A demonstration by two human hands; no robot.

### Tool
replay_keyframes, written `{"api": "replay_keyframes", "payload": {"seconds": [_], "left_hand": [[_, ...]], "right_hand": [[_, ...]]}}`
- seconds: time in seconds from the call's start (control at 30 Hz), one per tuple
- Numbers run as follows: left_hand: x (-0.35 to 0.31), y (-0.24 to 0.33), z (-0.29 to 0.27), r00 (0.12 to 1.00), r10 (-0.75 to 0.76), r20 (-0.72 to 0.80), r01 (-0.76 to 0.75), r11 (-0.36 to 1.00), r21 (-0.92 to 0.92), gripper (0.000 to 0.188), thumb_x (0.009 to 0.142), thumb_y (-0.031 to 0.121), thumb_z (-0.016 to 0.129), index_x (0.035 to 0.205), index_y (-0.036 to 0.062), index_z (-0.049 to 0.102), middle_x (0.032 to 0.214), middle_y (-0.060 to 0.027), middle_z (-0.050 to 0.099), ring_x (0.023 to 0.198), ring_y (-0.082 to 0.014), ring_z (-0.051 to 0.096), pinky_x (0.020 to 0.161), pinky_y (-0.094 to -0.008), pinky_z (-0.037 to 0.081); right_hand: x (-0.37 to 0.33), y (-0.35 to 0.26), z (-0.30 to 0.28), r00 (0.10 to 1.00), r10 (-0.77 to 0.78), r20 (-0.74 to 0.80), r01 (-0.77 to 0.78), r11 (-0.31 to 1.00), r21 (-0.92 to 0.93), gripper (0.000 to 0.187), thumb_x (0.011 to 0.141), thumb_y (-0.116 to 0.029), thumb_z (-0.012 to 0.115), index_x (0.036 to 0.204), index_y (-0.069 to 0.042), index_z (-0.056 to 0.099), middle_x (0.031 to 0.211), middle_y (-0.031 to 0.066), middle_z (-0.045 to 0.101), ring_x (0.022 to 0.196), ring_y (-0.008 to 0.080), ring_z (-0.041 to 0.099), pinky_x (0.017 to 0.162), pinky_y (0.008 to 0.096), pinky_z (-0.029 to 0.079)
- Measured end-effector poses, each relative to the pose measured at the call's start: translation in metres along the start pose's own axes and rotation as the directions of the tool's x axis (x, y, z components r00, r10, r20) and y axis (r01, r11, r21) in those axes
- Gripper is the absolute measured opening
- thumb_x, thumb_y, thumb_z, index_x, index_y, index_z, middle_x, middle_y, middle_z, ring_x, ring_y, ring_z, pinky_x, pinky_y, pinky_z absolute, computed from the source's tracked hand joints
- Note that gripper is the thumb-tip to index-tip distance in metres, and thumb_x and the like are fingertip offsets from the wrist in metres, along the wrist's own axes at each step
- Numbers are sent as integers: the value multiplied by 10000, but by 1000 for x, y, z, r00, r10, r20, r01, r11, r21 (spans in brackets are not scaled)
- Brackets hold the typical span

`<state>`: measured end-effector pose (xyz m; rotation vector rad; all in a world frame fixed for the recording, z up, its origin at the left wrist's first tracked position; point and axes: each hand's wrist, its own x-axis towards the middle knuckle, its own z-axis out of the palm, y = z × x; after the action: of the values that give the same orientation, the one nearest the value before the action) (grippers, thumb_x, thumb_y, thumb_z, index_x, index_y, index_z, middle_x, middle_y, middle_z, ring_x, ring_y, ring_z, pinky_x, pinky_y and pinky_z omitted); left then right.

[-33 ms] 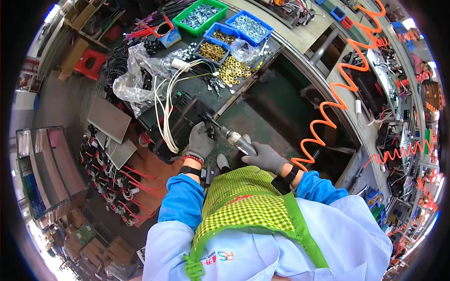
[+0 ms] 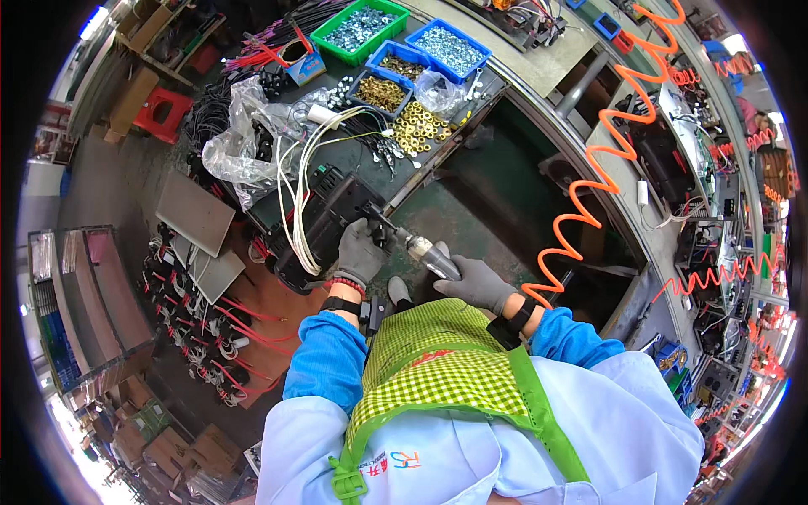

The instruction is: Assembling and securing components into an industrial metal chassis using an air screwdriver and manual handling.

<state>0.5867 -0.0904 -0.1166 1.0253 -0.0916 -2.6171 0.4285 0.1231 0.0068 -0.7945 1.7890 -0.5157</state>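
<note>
A black machine housing (image 2: 335, 206) with a bundle of white wires (image 2: 296, 215) lies at the bench's near edge. My gloved left hand (image 2: 360, 254) is curled at its right end, fingers closed against a small black part (image 2: 380, 234). From the right, my gloved right hand (image 2: 476, 284) grips a grey, pen-shaped power screwdriver (image 2: 431, 256). The tool's thin tip points up and left at the housing's end, just beside my left fingers. Whether tip and fastener touch is too small to tell.
On the bench stand a green bin (image 2: 358, 32) and a blue bin (image 2: 448, 50) of silvery parts, loose brass nuts (image 2: 421, 126) and a clear plastic bag (image 2: 244, 143). A coiled orange hose (image 2: 579, 220) hangs at right. Cabled parts (image 2: 202, 328) lie at left.
The coiled orange hose has swayed slightly to the left. Both hands, the screwdriver and the housing stay where they were.
</note>
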Motion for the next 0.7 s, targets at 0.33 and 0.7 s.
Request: {"api": "replay_keyframes", "payload": {"seconds": [0.33,0.7], "left_hand": [[11,-15,39,933,288,-217,-191,904,382,269,948,327,633,904,62,637,735,-15,585,662,-131,566,608,-292,479],[-10,-3,69,989,-33,-146,39,998,42,282,940,398,641,910,118,639,776,13,613,660,-120,579,566,-245,488]], "right_hand": [[-11,11,-1,999,-18,-43,17,999,-39,562,782,-435,730,1100,7,591,1001,226,667,940,348,657,825,403,489],[-54,45,-11,994,73,-86,-68,996,57,584,769,-426,752,1124,12,602,991,191,665,919,279,649,827,373,482]]}}
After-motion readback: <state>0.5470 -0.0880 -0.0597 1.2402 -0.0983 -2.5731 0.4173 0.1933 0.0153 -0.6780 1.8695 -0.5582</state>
